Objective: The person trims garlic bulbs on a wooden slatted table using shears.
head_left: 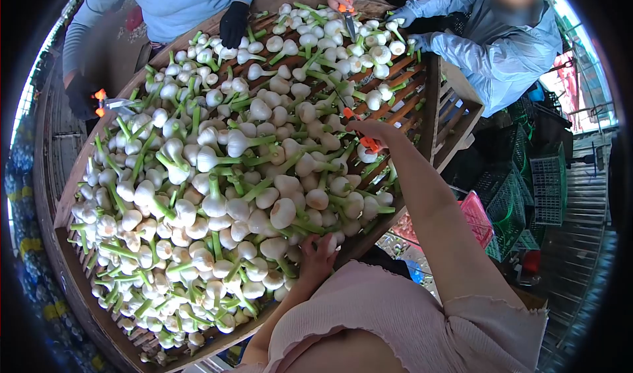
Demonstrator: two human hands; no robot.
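My right hand [370,130] is wrapped round orange-handled scissors [372,146]. Their blades reach up and left over the slatted tray. At the near edge my left hand [318,258] has its fingers curled at a garlic bulb [334,240], which it partly covers. A deep layer of white garlic bulbs [283,213] with green stems fills most of the large wooden slatted tray [432,113]. Around my right hand the bulbs lie thinner and brown slats show between them.
Across the tray, a person in light blue [175,7] has a dark glove [234,25] on the bulbs and orange-handled shears [113,103] at the left. Another hand holds orange scissors [346,7] at the top. A blue-gloved person [491,57] works at right. Green crates [548,182] and a pink basket [476,221] stand below right.
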